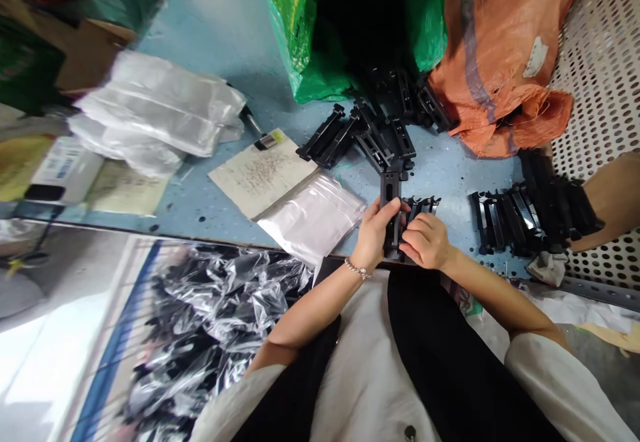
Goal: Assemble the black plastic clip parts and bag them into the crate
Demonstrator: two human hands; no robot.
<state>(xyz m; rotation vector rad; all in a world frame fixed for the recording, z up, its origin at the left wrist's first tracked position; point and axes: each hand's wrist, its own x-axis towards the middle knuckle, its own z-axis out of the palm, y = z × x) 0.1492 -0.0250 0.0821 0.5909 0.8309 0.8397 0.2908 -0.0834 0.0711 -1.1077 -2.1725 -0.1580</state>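
Observation:
My left hand [374, 232] is wrapped round a long black plastic part [390, 190] with a slot in it, held upright at the table's front edge with the thumb across its face. Close against its right side, my right hand [426, 241] is closed with the fingers curled; what they pinch, if anything, is hidden. A short row of black plastic parts [425, 206] lies just behind the right hand. Beyond the held part, more loose black parts [373, 145] lie in a heap that runs back to the mouth of a green plastic bag [300, 62].
An orange woven sack [500, 42] stands behind right, beside a perforated metal panel [605, 82]. Stacked black parts [515, 219] line the right. Clear plastic bags [313, 215] lie by cardboard [265, 172]; more bags [160, 105] lie left. Below, a crate holds wrapped black items [220, 322].

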